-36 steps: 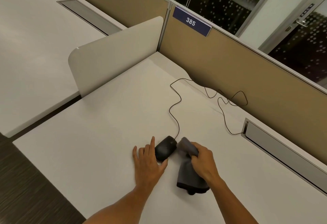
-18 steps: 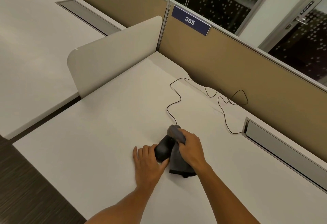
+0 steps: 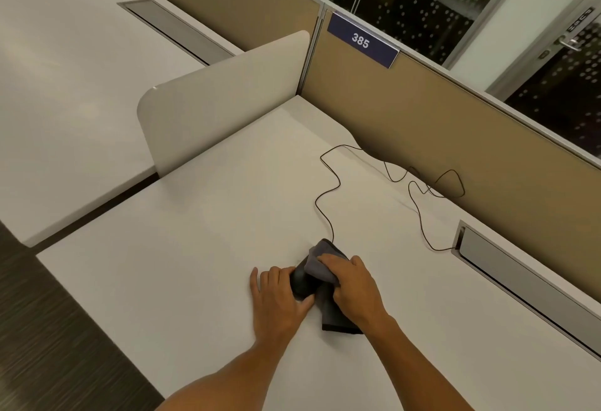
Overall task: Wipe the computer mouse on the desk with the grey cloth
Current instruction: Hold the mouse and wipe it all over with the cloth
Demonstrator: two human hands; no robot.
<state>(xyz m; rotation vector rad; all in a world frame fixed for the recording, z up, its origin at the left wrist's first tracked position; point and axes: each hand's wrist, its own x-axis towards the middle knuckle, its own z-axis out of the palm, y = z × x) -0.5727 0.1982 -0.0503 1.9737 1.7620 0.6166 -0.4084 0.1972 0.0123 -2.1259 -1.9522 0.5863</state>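
1. White desk (image 3: 201, 248) fills the view, and the action sits near its front edge, right of centre.
2. Tan partition (image 3: 422, 124) runs along the back, carrying a blue plate (image 3: 362, 44) that reads 385; a pale divider (image 3: 221, 102) stands at the desk's left.
3. Right hand (image 3: 356, 292) presses down, fingers curled and clamped on the grey cloth (image 3: 320, 267).
4. Left hand (image 3: 276, 300) lies on the desk at the mouse's left side, fingers loosely spread against it and thumb touching its near end, bracing rather than gripping.
5. That grey cloth drapes over the mouse's top and far end, its tail trailing under the right palm onto the desk.
6. Black mouse (image 3: 300, 284) peeks out between both hands.
7. Thin black cable (image 3: 325, 196) snakes from it toward the partition.
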